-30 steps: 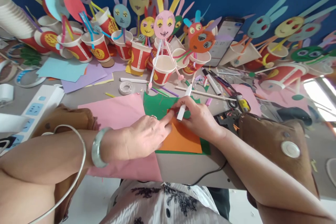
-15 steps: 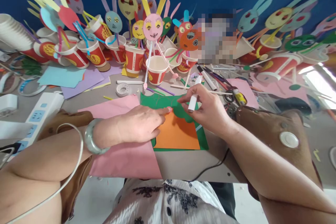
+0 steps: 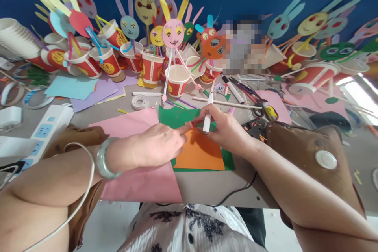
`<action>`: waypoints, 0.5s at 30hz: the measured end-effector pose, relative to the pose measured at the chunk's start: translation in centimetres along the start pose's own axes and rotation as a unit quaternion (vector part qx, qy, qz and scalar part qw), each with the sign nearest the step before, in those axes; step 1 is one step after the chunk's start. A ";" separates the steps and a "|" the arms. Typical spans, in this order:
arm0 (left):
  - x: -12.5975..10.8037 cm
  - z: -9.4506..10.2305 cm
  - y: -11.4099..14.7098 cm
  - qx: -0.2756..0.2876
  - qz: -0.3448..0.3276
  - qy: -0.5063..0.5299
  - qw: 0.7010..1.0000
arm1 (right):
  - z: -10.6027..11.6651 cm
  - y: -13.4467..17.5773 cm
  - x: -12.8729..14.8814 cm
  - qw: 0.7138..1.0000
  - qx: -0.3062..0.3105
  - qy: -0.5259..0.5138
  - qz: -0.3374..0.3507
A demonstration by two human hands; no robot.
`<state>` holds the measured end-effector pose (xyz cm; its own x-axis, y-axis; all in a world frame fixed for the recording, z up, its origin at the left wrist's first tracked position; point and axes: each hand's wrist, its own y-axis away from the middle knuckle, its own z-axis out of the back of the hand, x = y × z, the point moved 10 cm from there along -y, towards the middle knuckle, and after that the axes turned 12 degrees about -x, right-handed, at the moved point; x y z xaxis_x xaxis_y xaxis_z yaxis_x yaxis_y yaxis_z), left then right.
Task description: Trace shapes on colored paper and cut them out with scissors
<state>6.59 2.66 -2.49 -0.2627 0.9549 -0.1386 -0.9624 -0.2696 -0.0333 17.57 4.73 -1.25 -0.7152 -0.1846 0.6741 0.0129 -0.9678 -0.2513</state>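
My left hand (image 3: 159,143) reaches in from the left across a pink sheet (image 3: 130,120). Its index finger is stretched out, with the tip pressed at the upper left of an orange sheet (image 3: 203,155); the other fingers are partly hidden. That sheet lies on a green sheet (image 3: 174,116) with cut, curved edges. A white marker (image 3: 208,120) stands tilted in my right hand (image 3: 228,130), whose fingers are closed around it. The right fingertips meet the left fingertip at the orange sheet's top edge, where something small and reddish shows; I cannot make out what.
Paper cups (image 3: 178,82) with rabbit-faced paper figures line the back. A tape roll (image 3: 139,102) and thin sticks lie before them. To the left is a power strip (image 3: 49,130); to the right, a brown cushion (image 3: 298,153) and a glue bottle (image 3: 270,111).
My right hand has moved left and slightly down with the marker, so its fingertips now meet my left index fingertip. My left hand stays nearly in place.
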 end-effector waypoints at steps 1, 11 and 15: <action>-0.4 -0.2 0.0 0.001 -0.003 -0.012 1.000 | -0.2 0.0 0.0 1.000 0.004 -0.002 0.003; -3.4 -1.1 0.1 -0.031 -0.044 -0.139 0.989 | -0.9 0.2 0.0 0.999 0.003 0.035 0.013; -4.6 -0.8 0.4 -0.071 -0.067 -0.161 0.982 | -1.1 0.2 -0.1 0.999 0.009 0.037 0.016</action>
<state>7.45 -1.98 -2.67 -0.1641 0.9668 0.1957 -0.9765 -0.1311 -0.1712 16.88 4.74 -2.06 -0.7640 -0.2038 0.6121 0.0495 -0.9645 -0.2594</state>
